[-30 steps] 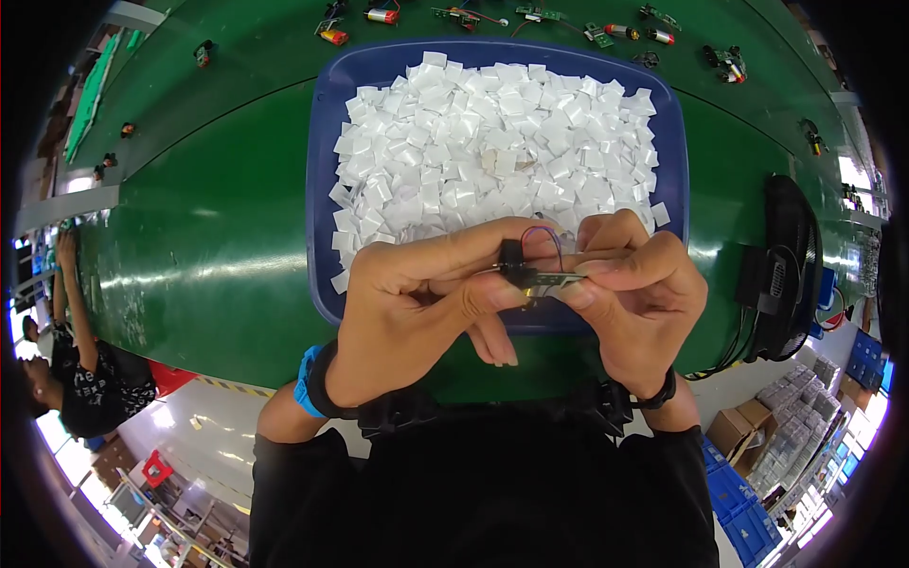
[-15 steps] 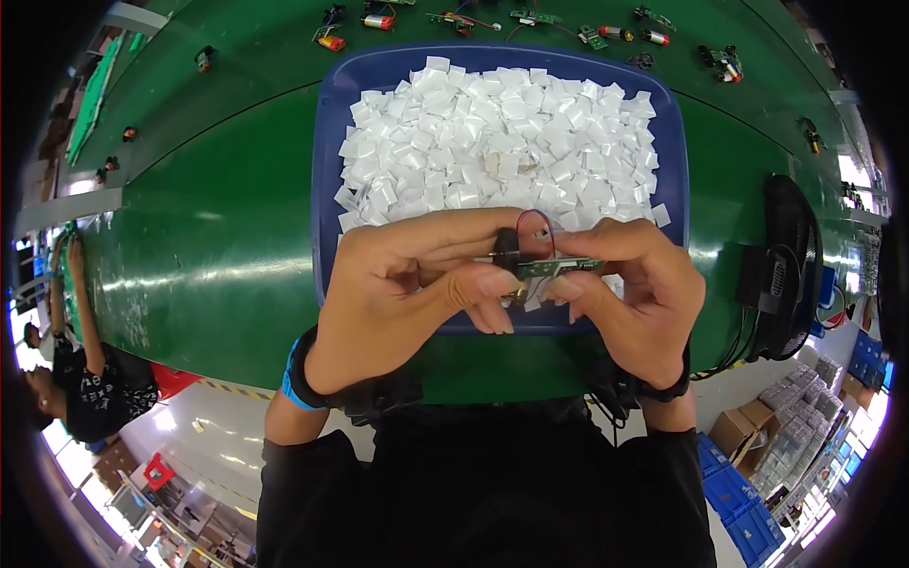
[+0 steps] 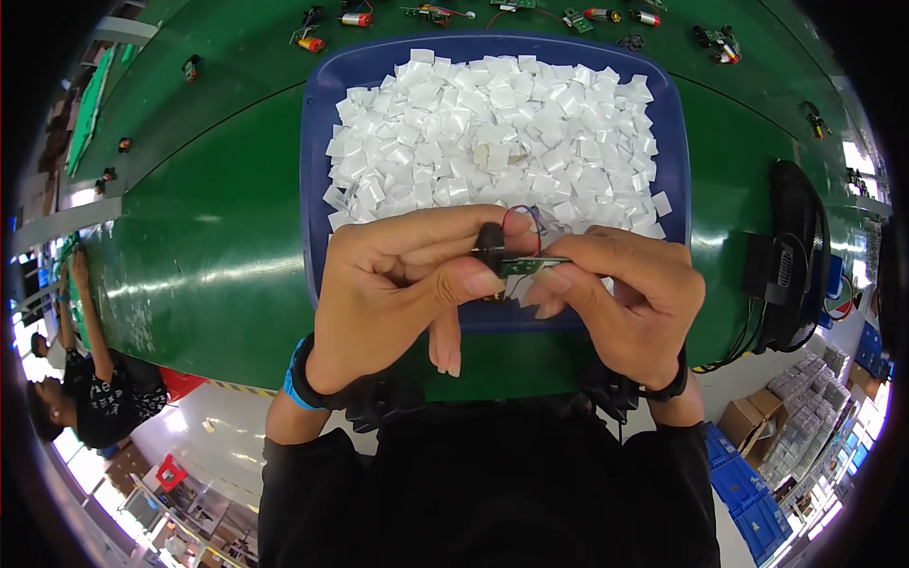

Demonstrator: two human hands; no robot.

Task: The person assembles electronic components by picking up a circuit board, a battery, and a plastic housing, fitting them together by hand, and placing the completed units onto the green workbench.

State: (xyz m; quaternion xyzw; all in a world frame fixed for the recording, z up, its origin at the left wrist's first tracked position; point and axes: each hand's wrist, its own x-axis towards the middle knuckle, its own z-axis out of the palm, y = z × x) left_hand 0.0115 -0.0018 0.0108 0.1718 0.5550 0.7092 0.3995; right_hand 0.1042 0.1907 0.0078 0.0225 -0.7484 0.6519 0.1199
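Observation:
Above the near side of a blue tray (image 3: 670,142), both my hands hold one small green circuit board (image 3: 521,267). A round black part (image 3: 490,248) sits at its left end, and thin red and blue wires (image 3: 537,222) loop up from it. My left hand (image 3: 393,298) is closed around the black part, thumb in front, with lower fingers hanging down. My right hand (image 3: 634,298) pinches the board's right end between thumb and fingers. Many small white square pieces (image 3: 492,123) fill the tray; some show behind my hands. The board's underside is mostly hidden.
The tray rests on a green table (image 3: 218,227). Along the far side lie several boards with wires and red-and-silver cylinders (image 3: 355,19). A black mesh-like object (image 3: 795,256) with cables stands at the right. Another person (image 3: 104,398) works at the far left.
The board has shifted slightly left with my hands. My left hand's lower fingers have dropped away from the board, and my right fingers have closed further over its right end.

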